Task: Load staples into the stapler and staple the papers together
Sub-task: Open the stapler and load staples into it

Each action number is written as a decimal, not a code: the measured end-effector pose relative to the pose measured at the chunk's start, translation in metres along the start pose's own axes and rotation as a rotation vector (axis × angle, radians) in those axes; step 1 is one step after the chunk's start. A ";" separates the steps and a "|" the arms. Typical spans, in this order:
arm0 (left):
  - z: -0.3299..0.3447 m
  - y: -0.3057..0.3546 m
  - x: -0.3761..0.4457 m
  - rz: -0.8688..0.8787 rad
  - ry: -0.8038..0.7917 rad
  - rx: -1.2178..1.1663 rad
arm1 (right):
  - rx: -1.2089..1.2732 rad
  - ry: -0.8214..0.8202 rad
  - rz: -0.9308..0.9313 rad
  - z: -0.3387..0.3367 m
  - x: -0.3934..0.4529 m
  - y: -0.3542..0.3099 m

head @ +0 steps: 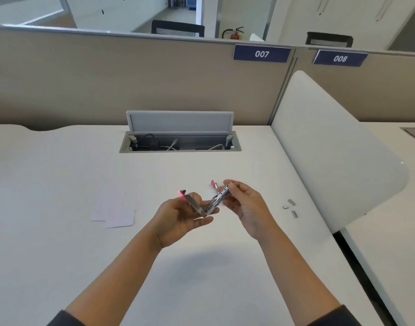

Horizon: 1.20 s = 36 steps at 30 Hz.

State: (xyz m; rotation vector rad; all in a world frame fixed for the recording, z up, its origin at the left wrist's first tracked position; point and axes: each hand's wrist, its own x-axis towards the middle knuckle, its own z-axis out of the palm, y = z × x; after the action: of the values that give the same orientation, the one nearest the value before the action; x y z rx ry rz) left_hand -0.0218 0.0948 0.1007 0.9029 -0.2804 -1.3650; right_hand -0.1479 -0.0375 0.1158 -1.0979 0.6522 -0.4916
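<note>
A small metal stapler (211, 203) with pink ends is swung wide open in a V above the white desk. My left hand (178, 217) holds its left arm and hinge from below, fingers curled under it. My right hand (244, 205) pinches the upper end of the right arm, the staple channel, between thumb and fingertips. Three short strips of staples (291, 208) lie on the desk to the right of my right hand. Two small white papers (114, 211) lie overlapping on the desk to the left of my left hand.
An open cable box (180, 142) with its lid raised sits in the desk near the beige partition. A white rounded divider panel (331, 149) rises on the right, with another desk beyond it.
</note>
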 end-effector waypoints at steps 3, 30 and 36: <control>-0.011 0.006 -0.002 0.040 0.015 -0.154 | 0.108 0.020 -0.025 -0.003 -0.003 -0.002; 0.032 0.012 0.035 -0.254 0.187 0.787 | 0.081 -0.003 0.000 0.011 -0.010 -0.005; 0.033 0.011 0.044 -0.294 0.171 0.741 | 0.087 0.039 -0.006 0.005 -0.005 -0.004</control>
State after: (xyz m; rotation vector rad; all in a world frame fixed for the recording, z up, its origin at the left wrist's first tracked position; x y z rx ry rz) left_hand -0.0253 0.0404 0.1158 1.7215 -0.5559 -1.4564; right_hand -0.1479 -0.0320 0.1219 -1.0108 0.6556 -0.5429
